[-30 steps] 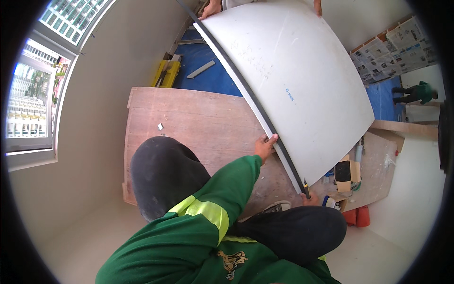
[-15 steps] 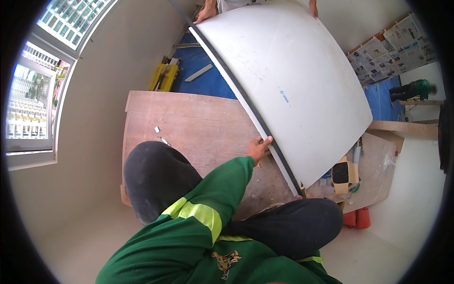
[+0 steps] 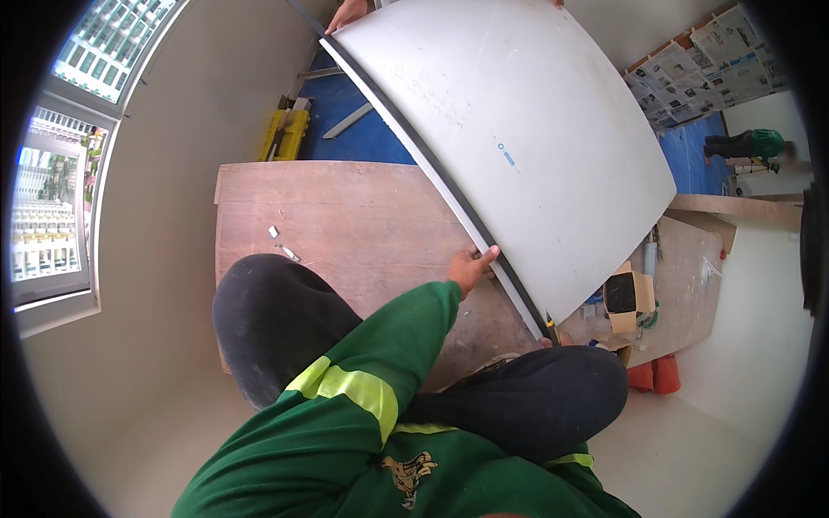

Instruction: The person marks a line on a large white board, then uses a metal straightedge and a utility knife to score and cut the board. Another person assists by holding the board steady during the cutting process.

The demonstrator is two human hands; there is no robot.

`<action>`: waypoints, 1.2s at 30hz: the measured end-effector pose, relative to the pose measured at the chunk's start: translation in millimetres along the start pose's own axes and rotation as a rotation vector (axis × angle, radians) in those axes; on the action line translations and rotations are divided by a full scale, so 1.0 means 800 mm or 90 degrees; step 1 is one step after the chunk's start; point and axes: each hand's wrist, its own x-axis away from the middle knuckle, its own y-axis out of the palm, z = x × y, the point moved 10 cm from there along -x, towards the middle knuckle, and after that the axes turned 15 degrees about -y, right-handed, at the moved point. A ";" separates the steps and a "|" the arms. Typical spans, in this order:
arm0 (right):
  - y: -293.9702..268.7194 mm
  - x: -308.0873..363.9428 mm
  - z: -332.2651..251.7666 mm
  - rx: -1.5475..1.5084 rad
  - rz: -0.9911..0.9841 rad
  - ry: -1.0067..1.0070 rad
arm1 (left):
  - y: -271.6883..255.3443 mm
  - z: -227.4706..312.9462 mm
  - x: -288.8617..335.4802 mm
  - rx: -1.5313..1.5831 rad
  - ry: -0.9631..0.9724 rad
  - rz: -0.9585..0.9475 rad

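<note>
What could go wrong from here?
The black strip might shift: the left hand presses one spot along it. The pointed yellow-and-black tool shows close by the right knee, so a slip might reach it. The white board could tilt if the co-worker's hand slackens.

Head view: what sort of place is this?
Probably a room being renovated: a large white board, blue floor covering and newspaper sheets suggest it.
</note>
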 end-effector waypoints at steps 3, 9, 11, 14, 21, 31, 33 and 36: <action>-0.002 -0.003 -0.003 -0.003 0.004 -0.004 | 0.008 -0.004 0.003 0.001 0.007 -0.010; -0.002 -0.003 -0.010 -0.009 0.008 -0.018 | -0.044 0.041 0.000 -0.116 0.004 0.185; -0.002 -0.003 -0.009 -0.007 0.003 -0.011 | -0.111 0.119 0.011 0.219 0.202 0.326; 0.000 -0.002 -0.005 0.006 -0.019 0.016 | -0.185 0.273 0.054 0.237 0.506 0.559; 0.000 -0.008 -0.009 0.002 -0.013 0.026 | -0.244 0.502 0.033 -0.180 0.331 0.736; 0.000 -0.007 -0.011 0.013 0.002 0.030 | -0.233 0.499 0.029 -0.194 0.330 0.810; 0.000 -0.007 -0.009 0.016 0.000 0.031 | -0.232 0.497 0.029 -0.187 0.327 0.803; -0.001 -0.005 -0.007 0.021 -0.004 0.031 | -0.229 0.496 0.030 -0.198 0.319 0.800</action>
